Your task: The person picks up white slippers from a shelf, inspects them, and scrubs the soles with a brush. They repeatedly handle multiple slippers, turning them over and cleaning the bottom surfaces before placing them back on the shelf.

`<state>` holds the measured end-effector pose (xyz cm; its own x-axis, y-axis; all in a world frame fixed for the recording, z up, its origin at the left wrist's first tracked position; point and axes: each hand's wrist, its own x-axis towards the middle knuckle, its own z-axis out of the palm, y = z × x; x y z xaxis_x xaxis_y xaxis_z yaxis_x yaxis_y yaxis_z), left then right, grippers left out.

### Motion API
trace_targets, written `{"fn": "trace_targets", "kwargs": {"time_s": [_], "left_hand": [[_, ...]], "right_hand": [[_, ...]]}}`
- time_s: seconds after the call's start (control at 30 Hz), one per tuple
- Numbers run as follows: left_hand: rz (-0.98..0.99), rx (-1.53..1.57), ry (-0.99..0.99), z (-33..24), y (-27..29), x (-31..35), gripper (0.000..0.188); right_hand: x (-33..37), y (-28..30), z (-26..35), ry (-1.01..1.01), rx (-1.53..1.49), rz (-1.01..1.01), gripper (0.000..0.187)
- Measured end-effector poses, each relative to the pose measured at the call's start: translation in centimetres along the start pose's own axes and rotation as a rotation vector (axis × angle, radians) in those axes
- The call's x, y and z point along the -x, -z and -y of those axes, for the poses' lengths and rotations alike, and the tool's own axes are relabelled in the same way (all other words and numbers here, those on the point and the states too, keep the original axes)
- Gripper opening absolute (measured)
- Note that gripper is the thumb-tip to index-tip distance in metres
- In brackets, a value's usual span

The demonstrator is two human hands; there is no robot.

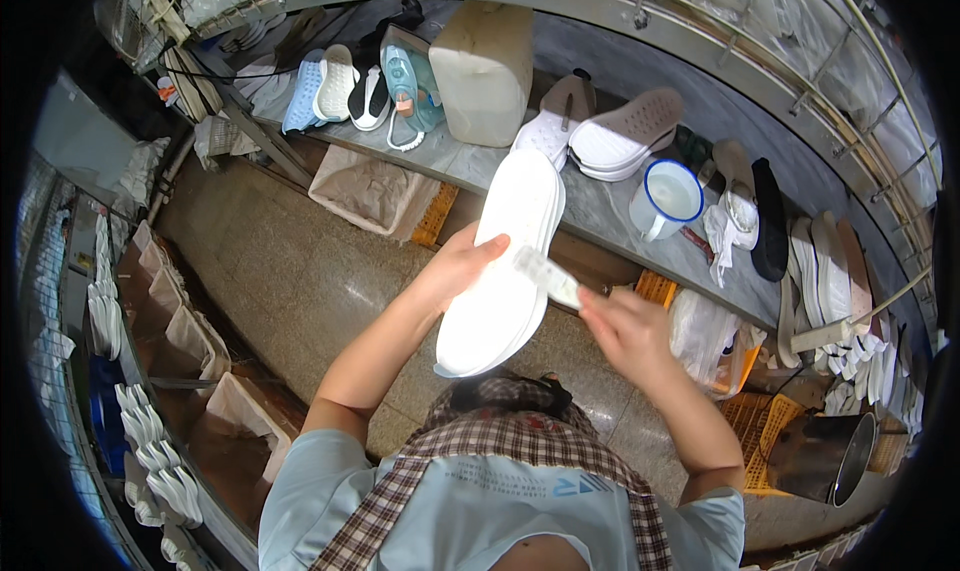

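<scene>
A bright white shoe sole [505, 281] is held up in front of me, tilted, its toe end toward the grey bench. My left hand [462, 266] grips it by its left edge, with the thumb over the top face. Several layered lines run along its right side; whether it is one sole or a stack I cannot tell. In my right hand [632, 333] is a pale flat brush [548, 276], held by its handle. The brush head lies over the right edge of the sole, and glare hides whether it touches.
On the grey bench [610, 216] stand a white mug with a blue rim [667, 199], a plastic jug [483, 71], more soles [627, 136] and a teal device [408, 86]. Below are a lined bin [370, 193], yellow crates [750, 426] and a metal bucket [820, 458]. Lined boxes [240, 426] stand left.
</scene>
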<state>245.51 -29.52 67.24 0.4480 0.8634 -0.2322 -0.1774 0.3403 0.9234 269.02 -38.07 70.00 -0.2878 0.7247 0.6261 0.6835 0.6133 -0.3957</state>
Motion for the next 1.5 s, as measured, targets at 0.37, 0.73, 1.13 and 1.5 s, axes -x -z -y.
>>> {"fn": "trace_targets", "kwargs": {"time_s": [0.37, 0.73, 1.13, 1.5], "left_hand": [[0.150, 0.042, -0.040, 0.4, 0.0, 0.1, 0.046], [0.099, 0.270, 0.111, 4.2, -0.1, -0.1, 0.031], [0.012, 0.243, -0.003, 4.9, 0.2, 0.8, 0.037], [0.096, 0.141, 0.090, 4.7, 1.2, 1.3, 0.040]], "right_hand": [[1.1, -0.9, -1.0, -0.149, 0.067, 0.009, 0.022], [-3.1, -0.3, -1.8, -0.328, -0.146, -0.264, 0.022], [-0.3, -0.8, 1.2, -0.022, -0.178, 0.111, 0.021], [0.5, -1.5, 1.0, -0.068, -0.082, 0.110, 0.021]]}}
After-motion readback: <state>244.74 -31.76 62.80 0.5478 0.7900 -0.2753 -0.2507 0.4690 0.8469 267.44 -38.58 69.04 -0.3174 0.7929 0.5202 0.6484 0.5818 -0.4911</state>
